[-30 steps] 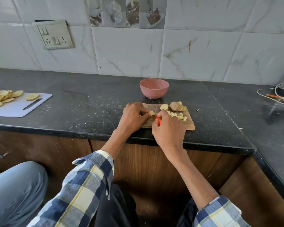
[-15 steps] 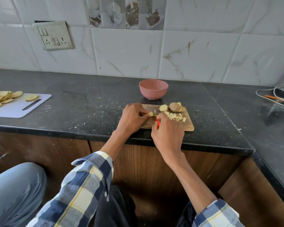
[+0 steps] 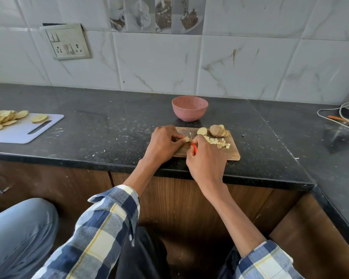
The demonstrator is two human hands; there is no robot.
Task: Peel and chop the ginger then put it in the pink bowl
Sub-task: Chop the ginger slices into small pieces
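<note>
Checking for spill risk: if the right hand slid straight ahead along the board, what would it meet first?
Probably the diced ginger just beyond the right hand, then the slices; depth is unclear.

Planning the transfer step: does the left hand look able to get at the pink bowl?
Probably yes: the pink bowl stands just beyond the wooden board, nothing between, though the left hand now pinches ginger.

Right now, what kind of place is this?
Most likely a home kitchen: a dark stone countertop backed by wall tiles, and a wooden cutting board with chopped ginger beside a pink bowl.
</note>
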